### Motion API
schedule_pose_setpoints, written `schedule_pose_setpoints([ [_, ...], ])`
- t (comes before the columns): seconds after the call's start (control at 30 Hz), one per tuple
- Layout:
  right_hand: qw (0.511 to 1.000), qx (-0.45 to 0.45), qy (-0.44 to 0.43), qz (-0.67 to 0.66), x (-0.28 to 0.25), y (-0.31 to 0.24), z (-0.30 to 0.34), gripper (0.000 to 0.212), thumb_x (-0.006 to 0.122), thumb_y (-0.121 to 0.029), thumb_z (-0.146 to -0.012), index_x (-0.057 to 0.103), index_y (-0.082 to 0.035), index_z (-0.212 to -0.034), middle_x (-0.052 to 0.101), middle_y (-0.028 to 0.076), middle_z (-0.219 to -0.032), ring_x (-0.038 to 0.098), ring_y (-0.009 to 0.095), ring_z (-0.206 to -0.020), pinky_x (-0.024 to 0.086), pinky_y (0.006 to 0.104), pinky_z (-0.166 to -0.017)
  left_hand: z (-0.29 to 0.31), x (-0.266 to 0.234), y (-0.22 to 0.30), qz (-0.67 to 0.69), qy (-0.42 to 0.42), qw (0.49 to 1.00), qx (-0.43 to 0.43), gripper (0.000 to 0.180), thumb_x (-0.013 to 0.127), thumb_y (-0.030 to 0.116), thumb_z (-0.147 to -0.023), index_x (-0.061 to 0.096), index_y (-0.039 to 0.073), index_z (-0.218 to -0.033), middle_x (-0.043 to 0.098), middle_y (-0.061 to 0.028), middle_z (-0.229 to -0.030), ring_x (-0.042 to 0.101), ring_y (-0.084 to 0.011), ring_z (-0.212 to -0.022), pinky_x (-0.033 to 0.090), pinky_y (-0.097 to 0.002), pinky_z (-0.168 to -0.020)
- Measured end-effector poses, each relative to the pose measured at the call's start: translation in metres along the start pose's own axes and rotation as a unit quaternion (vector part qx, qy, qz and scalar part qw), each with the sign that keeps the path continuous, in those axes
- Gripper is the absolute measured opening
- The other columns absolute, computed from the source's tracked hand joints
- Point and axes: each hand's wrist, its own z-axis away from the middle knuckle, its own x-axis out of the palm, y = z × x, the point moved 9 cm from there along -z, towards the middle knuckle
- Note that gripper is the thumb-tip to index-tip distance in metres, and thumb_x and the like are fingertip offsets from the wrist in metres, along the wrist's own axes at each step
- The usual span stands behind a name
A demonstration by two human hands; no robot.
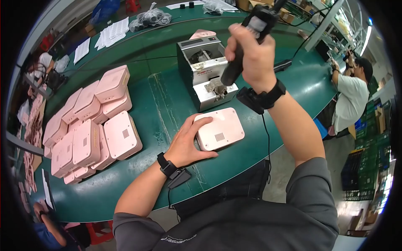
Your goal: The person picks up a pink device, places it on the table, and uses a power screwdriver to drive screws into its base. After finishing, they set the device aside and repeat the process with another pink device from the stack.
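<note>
Shows pale pink on the case [230,125], striped with slots [220,137]; dark green on the tabletop [151,140]; mostly black on the handheld tool [232,69].

From here, pink casing [224,127] looks smooth, matt plastic; power screwdriver [233,69], black plastic. Screw feeder [205,72], metal-fronted. Tabletop [92,201] glossy, scratched.
</note>
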Motion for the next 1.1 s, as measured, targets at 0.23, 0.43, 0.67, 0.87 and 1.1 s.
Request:
schedule_pose_setpoints([
  [0.23, 0.998, 0.05, -0.023, 0.012, -0.003, 0.003, 0.024, 0.017, 0.064, -0.018, -0.091, 0.057, -0.003, -0.091, 0.055, 0.007, -0.066, 0.052, 0.016, -0.052, 0.045, 0.0335, -0.053, 0.003, 0.0, 0.0, 0.018, 0.018, 1.0, 0.007, 0.088, 0.091, 0.026, -0.062, 0.05, 0.018, -0.139, 0.045, -0.0152, -0.137, 0.053, -0.0377, -0.123, 0.047, -0.0433, -0.102],
  [0.43, 0.999, 0.027, -0.013, 0.016, -0.022, -0.013, 0.037, 0.017, 0.062, -0.019, -0.092, 0.057, -0.003, -0.091, 0.053, 0.006, -0.065, 0.05, 0.015, -0.052, 0.043, 0.033, -0.053, 0.001, 0.0, -0.003, 0.017, 0.012, 1.0, -0.009, 0.087, 0.091, 0.026, -0.062, 0.05, 0.017, -0.138, 0.045, -0.0157, -0.137, 0.053, -0.0373, -0.123, 0.047, -0.0429, -0.102],
  [0.67, 0.999, 0.038, 0.0, 0.015, -0.035, -0.001, 0.045, 0.017, 0.061, -0.02, -0.093, 0.056, -0.004, -0.091, 0.052, 0.006, -0.065, 0.049, 0.015, -0.052, 0.043, 0.0332, -0.053, 0.001, 0.003, -0.004, 0.015, 0.006, 1.0, -0.026, 0.087, 0.092, 0.025, -0.061, 0.05, 0.017, -0.137, 0.046, -0.0171, -0.138, 0.052, -0.0373, -0.125, 0.046, -0.0424, -0.104],
  [0.87, 0.999, 0.05, 0.009, -0.01, -0.041, 0.02, 0.051, 0.017, 0.06, -0.021, -0.093, 0.054, -0.005, -0.09, 0.051, 0.006, -0.065, 0.048, 0.015, -0.052, 0.042, 0.0334, -0.053, -0.003, 0.002, -0.003, 0.002, 0.018, 1.0, -0.015, 0.087, 0.091, 0.024, -0.06, 0.051, 0.018, -0.137, 0.046, -0.0144, -0.136, 0.054, -0.0361, -0.121, 0.049, -0.0424, -0.099],
  [1.1, 0.997, 0.06, 0.023, -0.029, -0.048, 0.027, 0.05, 0.019, 0.061, -0.022, -0.093, 0.054, -0.004, -0.09, 0.052, 0.007, -0.065, 0.049, 0.016, -0.052, 0.043, 0.0339, -0.054, -0.002, 0.001, -0.003, 0.004, 0.022, 1.0, -0.009, 0.086, 0.091, 0.023, -0.06, 0.051, 0.017, -0.136, 0.047, -0.0143, -0.136, 0.054, -0.0356, -0.121, 0.05, -0.0424, -0.098],
])
